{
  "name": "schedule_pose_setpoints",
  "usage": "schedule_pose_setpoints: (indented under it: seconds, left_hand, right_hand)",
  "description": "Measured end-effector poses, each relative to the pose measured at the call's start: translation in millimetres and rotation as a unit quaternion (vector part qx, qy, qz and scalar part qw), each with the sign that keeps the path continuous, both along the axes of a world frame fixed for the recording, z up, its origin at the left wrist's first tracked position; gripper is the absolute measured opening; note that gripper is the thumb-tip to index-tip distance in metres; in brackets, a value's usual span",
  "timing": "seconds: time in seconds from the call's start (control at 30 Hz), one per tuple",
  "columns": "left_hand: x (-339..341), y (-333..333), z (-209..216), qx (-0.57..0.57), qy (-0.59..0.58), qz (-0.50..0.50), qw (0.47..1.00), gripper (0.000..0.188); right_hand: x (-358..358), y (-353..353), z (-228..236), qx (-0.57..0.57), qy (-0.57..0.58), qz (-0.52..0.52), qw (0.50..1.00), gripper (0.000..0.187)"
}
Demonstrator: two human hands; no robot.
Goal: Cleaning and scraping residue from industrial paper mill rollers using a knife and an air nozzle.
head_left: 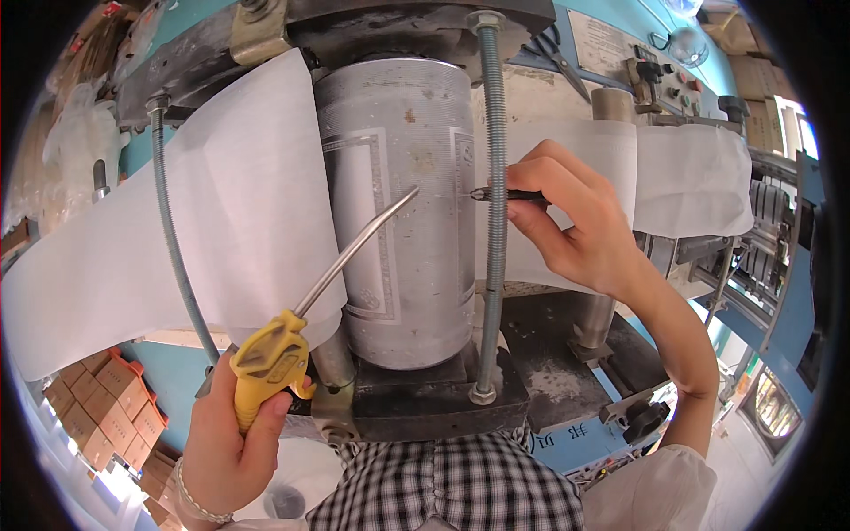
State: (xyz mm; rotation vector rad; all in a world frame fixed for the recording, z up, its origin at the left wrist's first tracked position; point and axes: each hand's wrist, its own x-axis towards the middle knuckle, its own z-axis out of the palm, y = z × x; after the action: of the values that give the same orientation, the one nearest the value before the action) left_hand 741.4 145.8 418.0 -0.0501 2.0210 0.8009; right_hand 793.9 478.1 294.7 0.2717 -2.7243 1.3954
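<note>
My left hand (232,434) grips a yellow air blow gun (268,358) at the lower left. Its long thin metal nozzle (359,248) slants up to the right and ends close to the face of a large engraved metal roller (403,212). My right hand (567,221) pinches a thin dark pointed tool (506,195), whose tip touches the roller's right side just behind a threaded steel rod (494,203). A wide white paper web (212,230) wraps past the roller on the left and continues on the right.
A second threaded rod (173,230) runs down on the left. The roller stands in a dark metal frame (425,398). A control panel with switches (660,75) sits at the upper right. Stacked cardboard boxes (106,403) lie at the lower left.
</note>
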Motion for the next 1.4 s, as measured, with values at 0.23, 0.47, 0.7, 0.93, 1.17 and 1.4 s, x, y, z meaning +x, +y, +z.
schedule_pose_setpoints:
  seconds: [0.23,0.47,0.7,0.93,1.17,1.4]
  left_hand:
    - [-1,2,2,-0.018,-0.014,-0.011,1.000,0.024]
    - [4,4,3,0.002,0.034,-0.027,0.999,0.022]
    - [5,7,12,-0.037,0.039,-0.039,0.998,0.020]
    - [8,8,7,-0.029,0.117,-0.092,0.988,0.016]
    - [5,-3,28,-0.066,0.070,-0.187,0.978,0.019]
    - [7,-14,27,-0.014,0.031,-0.056,0.998,0.026]
  right_hand:
    - [-7,-10,-3,-0.008,0.010,-0.006,1.000,0.020]
    - [2,-9,0,0.029,0.037,-0.035,0.998,0.019]
    - [10,-8,2,0.015,0.034,-0.066,0.997,0.013]
    - [25,-8,17,-0.040,-0.087,-0.244,0.965,0.011]
    - [15,-21,45,0.040,0.084,-0.162,0.982,0.016]
    - [6,-54,63,0.116,-0.020,-0.086,0.989,0.016]
